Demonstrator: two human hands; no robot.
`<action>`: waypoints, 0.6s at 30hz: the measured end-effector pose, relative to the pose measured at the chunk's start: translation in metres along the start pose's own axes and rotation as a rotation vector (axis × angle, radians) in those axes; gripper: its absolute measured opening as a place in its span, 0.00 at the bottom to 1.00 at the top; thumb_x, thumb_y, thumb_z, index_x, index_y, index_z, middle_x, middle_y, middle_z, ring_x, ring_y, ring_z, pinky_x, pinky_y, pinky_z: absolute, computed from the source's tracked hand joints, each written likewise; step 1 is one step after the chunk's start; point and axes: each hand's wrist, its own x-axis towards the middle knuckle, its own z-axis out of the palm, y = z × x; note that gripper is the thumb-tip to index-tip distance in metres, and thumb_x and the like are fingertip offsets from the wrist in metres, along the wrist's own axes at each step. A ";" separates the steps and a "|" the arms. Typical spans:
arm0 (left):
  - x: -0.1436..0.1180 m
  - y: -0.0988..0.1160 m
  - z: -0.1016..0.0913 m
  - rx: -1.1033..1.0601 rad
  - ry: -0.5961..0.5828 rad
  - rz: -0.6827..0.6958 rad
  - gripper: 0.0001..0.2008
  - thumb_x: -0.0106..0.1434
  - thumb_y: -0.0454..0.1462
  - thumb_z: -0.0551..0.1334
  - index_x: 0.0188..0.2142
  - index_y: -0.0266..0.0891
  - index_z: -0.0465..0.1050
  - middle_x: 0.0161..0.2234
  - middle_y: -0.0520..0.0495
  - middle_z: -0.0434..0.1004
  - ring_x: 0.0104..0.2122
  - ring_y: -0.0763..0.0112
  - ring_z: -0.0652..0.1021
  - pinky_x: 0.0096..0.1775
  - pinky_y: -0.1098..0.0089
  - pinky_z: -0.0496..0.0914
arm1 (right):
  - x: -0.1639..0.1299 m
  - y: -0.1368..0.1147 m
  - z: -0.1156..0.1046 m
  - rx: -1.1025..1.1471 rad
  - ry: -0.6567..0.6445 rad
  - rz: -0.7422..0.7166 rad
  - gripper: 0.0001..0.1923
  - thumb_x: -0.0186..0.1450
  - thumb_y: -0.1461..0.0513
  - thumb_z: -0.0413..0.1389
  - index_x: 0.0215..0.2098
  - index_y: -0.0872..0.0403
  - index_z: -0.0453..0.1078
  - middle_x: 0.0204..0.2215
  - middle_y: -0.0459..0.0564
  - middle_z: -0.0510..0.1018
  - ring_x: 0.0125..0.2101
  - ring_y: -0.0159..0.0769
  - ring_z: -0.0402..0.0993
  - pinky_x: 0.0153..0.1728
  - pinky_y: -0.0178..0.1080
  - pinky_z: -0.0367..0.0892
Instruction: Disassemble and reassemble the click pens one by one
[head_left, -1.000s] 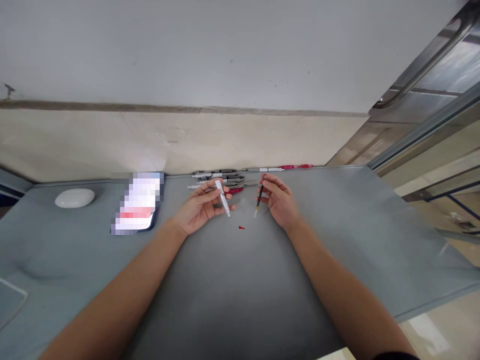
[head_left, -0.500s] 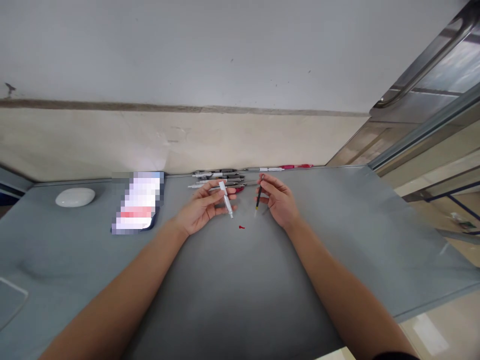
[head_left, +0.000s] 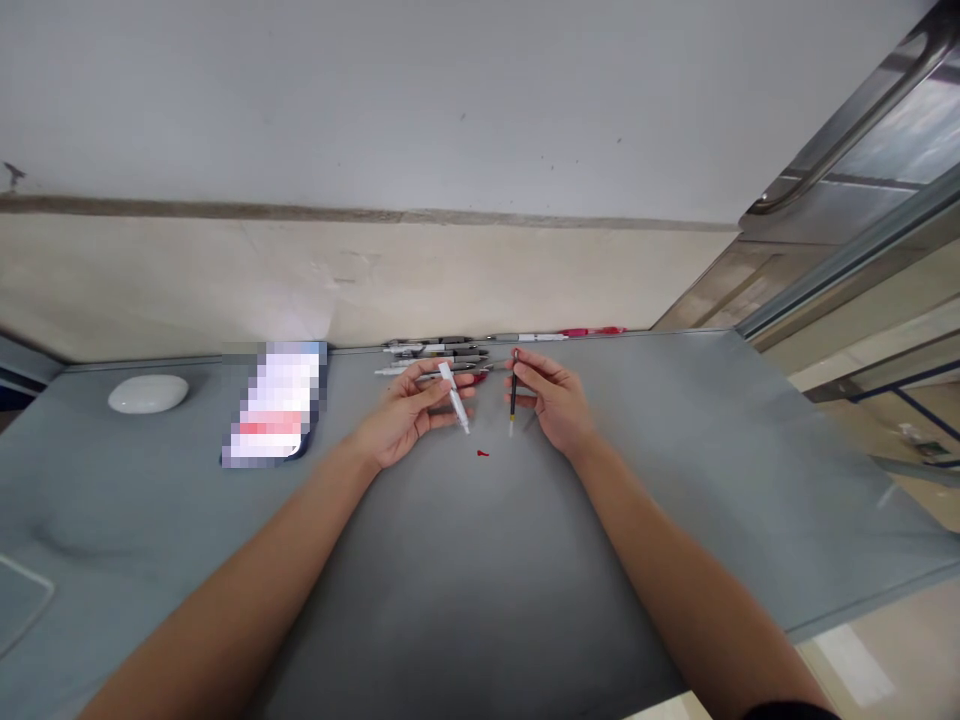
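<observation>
Between the thumb and fingers of my left hand (head_left: 405,418) is a white pen barrel (head_left: 454,398), tilted with its narrow end down and to the right. My right hand (head_left: 556,402) pinches a dark pen refill (head_left: 513,388) near its top; it hangs almost upright, with a yellowish band and a clear lower end. A gap separates the barrel from the refill. On the table below them lies a small red piece (head_left: 482,453), touched by neither hand. Several pens (head_left: 450,350) lie side by side just behind my left hand, partly covered by its fingers.
A white rounded case (head_left: 148,394) and a phone with a blurred screen (head_left: 274,405) lie on the grey table (head_left: 480,590) at the left. Along the wall (head_left: 480,275) at the back are a white pen (head_left: 531,337) and a red pen (head_left: 592,331).
My right hand has shifted slightly left with the refill, which now hangs more upright. The barrel in my left hand has moved very little.
</observation>
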 end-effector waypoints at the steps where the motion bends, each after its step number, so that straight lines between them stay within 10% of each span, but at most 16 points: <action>1: 0.000 0.000 -0.001 0.000 -0.003 -0.002 0.14 0.61 0.31 0.68 0.46 0.38 0.70 0.47 0.38 0.82 0.46 0.56 0.82 0.46 0.53 0.78 | 0.000 0.000 0.000 -0.001 -0.001 0.003 0.15 0.54 0.55 0.68 0.40 0.47 0.79 0.39 0.46 0.81 0.34 0.32 0.77 0.36 0.40 0.76; 18: 0.001 0.000 -0.007 0.036 -0.021 -0.047 0.12 0.64 0.33 0.66 0.48 0.37 0.77 0.52 0.38 0.79 0.51 0.56 0.80 0.49 0.56 0.78 | -0.001 -0.002 0.002 -0.020 -0.013 0.006 0.15 0.54 0.55 0.68 0.39 0.47 0.79 0.38 0.46 0.81 0.34 0.32 0.77 0.35 0.40 0.76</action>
